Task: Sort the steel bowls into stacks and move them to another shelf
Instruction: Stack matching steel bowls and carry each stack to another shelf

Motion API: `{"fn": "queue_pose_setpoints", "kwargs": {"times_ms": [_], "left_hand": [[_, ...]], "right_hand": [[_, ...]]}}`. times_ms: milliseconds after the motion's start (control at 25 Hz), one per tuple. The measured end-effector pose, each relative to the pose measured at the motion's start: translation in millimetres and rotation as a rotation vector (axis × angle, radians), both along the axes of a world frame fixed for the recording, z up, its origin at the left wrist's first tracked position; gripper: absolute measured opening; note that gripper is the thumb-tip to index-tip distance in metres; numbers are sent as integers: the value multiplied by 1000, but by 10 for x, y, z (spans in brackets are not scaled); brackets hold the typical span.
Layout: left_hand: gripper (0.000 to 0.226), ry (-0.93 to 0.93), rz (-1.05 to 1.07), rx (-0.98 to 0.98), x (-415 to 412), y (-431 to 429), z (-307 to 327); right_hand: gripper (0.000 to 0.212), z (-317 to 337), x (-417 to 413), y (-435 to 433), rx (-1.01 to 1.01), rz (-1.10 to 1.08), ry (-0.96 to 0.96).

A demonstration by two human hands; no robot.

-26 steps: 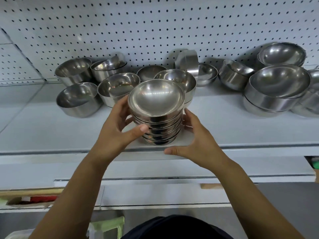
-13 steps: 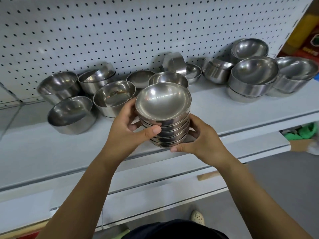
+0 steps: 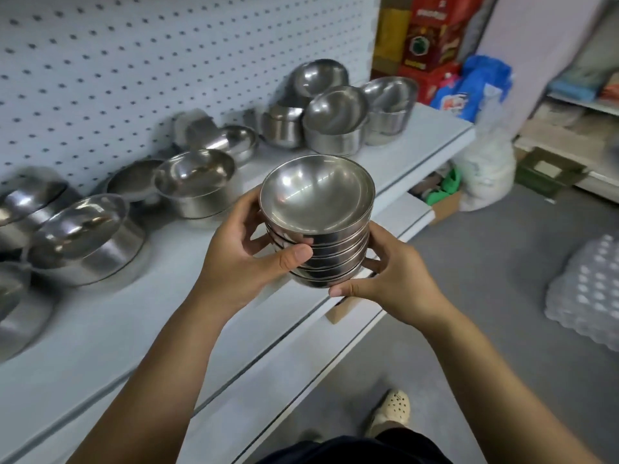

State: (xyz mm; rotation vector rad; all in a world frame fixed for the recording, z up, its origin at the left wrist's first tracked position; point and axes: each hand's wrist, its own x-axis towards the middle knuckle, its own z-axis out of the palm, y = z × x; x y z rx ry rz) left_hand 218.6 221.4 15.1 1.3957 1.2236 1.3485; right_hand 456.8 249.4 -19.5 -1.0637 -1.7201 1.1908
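A stack of several small steel bowls (image 3: 316,209) is held in the air in front of the white shelf (image 3: 140,316). My left hand (image 3: 241,252) grips the stack's left side, thumb across its front. My right hand (image 3: 385,283) cups the stack's lower right side from below. More steel bowls stay on the shelf: a large one (image 3: 83,239) at the left, one (image 3: 196,182) in the middle, and a group of stacked bowls (image 3: 338,118) at the far right end.
A pegboard wall (image 3: 134,61) backs the shelf. Red boxes (image 3: 428,31) and a blue bag (image 3: 475,85) stand past the shelf's right end. A white sack (image 3: 489,165) and a wrapped pack of bottles (image 3: 589,289) sit on the grey floor (image 3: 469,329). A lower shelf edge runs below.
Both hands have lifted the bowl stack off the shelf and drawn it out past the front edge. The view has swung to the right, showing the aisle floor and goods beyond the shelf.
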Motion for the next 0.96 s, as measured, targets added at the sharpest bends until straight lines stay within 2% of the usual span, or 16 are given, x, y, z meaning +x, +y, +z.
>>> {"fn": "queue_pose_setpoints", "kwargs": {"times_ms": [160, 320, 440, 680, 960], "left_hand": [[86, 1, -185, 4, 640, 348, 35], [92, 7, -353, 24, 1466, 745, 61], [100, 8, -424, 56, 2171, 1042, 76], [92, -21, -562, 92, 3627, 1674, 129], [102, -78, -709, 66, 5033, 2244, 180]], "right_hand": [[96, -12, 650, -46, -3, -162, 59], [103, -41, 1427, 1, 5, -305, 63], [104, -42, 2082, 133, 31, -401, 58], [103, 60, 3464, 509, 55, -508, 63], [97, 122, 4756, 832, 49, -620, 62]]}}
